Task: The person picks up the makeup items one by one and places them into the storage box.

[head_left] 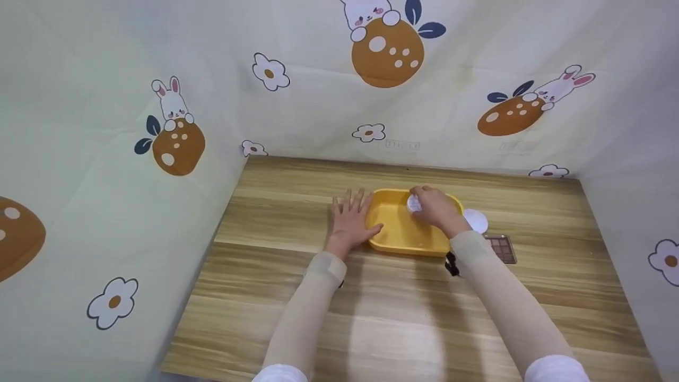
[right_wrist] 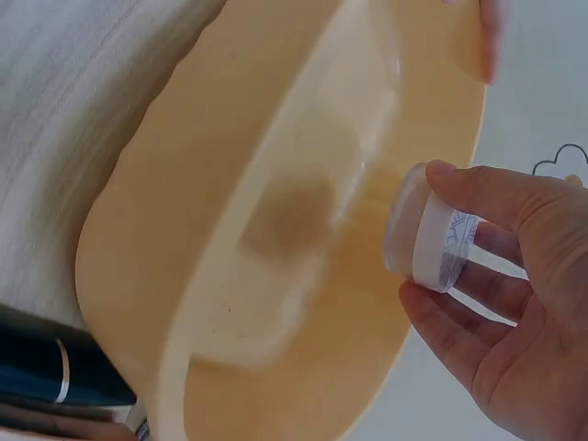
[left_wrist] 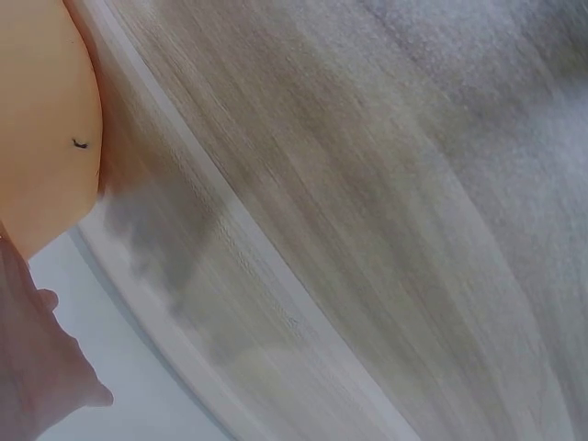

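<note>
A yellow plastic tray (head_left: 406, 233) lies on the wooden table. My left hand (head_left: 350, 220) has its fingers spread at the tray's left rim, the thumb reaching over the edge. In the left wrist view part of that hand (left_wrist: 41, 358) shows below the tray's side (left_wrist: 46, 119). Over the far right part of the tray, my right hand (head_left: 437, 208) grips a small round clear jar (right_wrist: 432, 230) with a white band. The right wrist view has the jar tilted on its side between the thumb and fingers of the hand (right_wrist: 542, 266), with the tray (right_wrist: 248, 230) beyond it.
Right of the tray lie a white round pad (head_left: 476, 220) and an eyeshadow palette (head_left: 503, 249), partly behind my right forearm. A small black item (head_left: 452, 263) sits by the tray's near right corner. Patterned fabric walls (head_left: 318, 111) border the table (head_left: 276, 212).
</note>
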`<state>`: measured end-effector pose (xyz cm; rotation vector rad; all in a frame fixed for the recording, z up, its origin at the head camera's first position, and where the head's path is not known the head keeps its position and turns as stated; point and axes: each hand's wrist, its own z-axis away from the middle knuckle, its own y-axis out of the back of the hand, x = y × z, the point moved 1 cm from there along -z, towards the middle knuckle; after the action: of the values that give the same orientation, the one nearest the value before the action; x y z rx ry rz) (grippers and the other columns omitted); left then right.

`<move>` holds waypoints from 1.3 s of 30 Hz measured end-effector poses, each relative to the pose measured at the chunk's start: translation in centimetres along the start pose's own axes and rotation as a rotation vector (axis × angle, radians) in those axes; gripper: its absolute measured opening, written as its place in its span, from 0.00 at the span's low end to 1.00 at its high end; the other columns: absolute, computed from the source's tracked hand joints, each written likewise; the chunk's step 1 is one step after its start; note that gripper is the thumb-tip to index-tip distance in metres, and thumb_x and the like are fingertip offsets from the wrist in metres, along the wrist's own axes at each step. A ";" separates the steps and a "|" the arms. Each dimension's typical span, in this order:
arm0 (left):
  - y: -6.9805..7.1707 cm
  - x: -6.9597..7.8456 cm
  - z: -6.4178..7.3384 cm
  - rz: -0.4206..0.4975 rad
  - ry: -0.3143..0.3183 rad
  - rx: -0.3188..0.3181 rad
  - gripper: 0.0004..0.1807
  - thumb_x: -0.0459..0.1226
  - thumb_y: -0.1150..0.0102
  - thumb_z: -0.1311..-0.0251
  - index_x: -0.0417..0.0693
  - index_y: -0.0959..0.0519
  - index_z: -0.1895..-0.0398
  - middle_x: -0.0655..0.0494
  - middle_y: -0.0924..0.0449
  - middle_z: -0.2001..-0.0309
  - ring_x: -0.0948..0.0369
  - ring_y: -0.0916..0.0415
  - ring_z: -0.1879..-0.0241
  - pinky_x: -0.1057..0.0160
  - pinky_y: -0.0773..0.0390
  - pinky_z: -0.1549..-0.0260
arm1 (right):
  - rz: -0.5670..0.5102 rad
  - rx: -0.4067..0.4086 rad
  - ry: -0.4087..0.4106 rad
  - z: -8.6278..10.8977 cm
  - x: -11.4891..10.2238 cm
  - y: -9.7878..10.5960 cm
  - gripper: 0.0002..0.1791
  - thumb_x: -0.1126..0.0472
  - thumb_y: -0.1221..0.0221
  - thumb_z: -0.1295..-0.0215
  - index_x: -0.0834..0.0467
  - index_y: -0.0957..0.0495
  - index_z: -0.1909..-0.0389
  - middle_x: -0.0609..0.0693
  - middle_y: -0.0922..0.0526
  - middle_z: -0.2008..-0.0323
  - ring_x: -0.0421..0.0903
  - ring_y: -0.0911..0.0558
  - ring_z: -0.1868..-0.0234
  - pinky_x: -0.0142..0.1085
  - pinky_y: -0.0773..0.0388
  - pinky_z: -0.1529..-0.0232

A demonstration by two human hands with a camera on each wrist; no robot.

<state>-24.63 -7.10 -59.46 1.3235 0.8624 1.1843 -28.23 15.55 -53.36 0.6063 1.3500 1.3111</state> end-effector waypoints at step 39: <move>-0.1 0.2 -0.2 -0.079 0.016 -0.029 0.50 0.71 0.61 0.36 0.61 0.63 0.18 0.56 0.62 0.17 0.49 0.62 0.19 0.35 0.59 0.25 | -0.066 0.034 0.096 -2.5 -2.6 -4.9 0.31 0.60 0.37 0.35 0.65 0.31 0.33 0.67 0.29 0.33 0.65 0.25 0.36 0.57 0.31 0.32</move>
<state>-24.82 -6.87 -59.52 1.2463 0.8982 1.1432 -28.30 11.10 -57.53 0.5230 1.4619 1.2795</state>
